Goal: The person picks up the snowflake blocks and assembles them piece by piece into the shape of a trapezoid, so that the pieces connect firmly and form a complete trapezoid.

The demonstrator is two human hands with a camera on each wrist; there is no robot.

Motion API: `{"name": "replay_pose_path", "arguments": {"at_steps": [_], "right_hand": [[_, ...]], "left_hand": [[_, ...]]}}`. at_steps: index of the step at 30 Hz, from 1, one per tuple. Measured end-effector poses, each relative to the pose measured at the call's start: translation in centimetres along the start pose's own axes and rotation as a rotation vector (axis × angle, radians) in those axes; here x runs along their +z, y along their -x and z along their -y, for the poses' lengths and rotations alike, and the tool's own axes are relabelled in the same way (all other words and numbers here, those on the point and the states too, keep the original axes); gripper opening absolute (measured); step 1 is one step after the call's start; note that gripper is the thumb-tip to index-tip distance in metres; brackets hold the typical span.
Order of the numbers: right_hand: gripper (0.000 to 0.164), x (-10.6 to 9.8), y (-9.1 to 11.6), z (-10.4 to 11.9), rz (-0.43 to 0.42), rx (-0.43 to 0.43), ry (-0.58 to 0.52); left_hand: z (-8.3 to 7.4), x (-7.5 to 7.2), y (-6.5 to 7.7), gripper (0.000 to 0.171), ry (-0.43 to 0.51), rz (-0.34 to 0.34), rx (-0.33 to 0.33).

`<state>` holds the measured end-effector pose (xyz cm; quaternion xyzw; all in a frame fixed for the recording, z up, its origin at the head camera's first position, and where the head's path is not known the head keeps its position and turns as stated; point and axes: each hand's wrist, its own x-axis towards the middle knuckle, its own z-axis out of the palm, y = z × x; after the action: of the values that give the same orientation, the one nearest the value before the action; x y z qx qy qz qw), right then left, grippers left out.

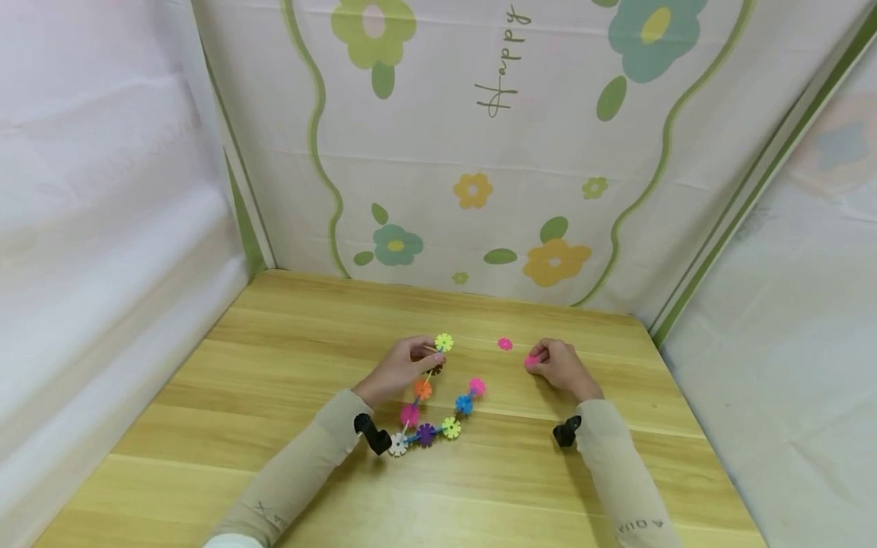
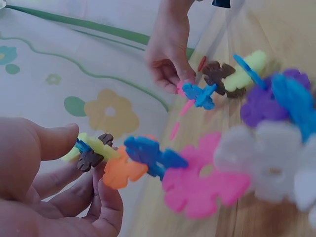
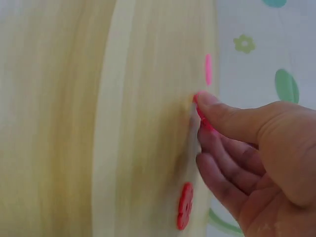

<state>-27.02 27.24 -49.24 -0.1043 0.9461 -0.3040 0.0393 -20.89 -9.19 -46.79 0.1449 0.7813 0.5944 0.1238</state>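
A chain of interlocking flower-shaped discs in mixed colours curves across the table in the head view. My left hand pinches its far end, near a yellow-green disc; brown, orange, blue, pink and white discs trail from there in the left wrist view. Between thumb and fingertips, my right hand holds a single pink flower-shaped disc, apart from the chain. The fingers partly cover that disc in the right wrist view.
A loose pink disc lies on the wooden table between the hands. Near my right hand is a red disc, seen in the right wrist view. Flower-printed cloth walls enclose the table at the back and sides.
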Motion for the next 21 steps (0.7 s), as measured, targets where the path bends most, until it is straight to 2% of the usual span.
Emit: {"name": "replay_pose_path", "arguments": {"at_steps": [4, 10, 16, 21], "right_hand": [[0.017, 0.4, 0.2, 1.5, -0.012, -0.048, -0.052], [0.016, 1.2, 0.7, 4.9, -0.023, -0.118, -0.132], [0.014, 2.5, 1.2, 8.2, 0.007, -0.204, -0.222], [0.013, 4.0, 1.6, 11.0, 0.047, -0.248, -0.239]], "left_hand": [[0.6, -0.2, -0.1, 0.032, -0.007, -0.018, -0.017], [0.9, -0.3, 0.0, 0.034, -0.016, -0.045, -0.037], [1.1, -0.6, 0.2, 0.037, 0.052, -0.054, -0.061], [1.4, -0.8, 0.0, 0.03, 0.093, -0.094, -0.083]]}}
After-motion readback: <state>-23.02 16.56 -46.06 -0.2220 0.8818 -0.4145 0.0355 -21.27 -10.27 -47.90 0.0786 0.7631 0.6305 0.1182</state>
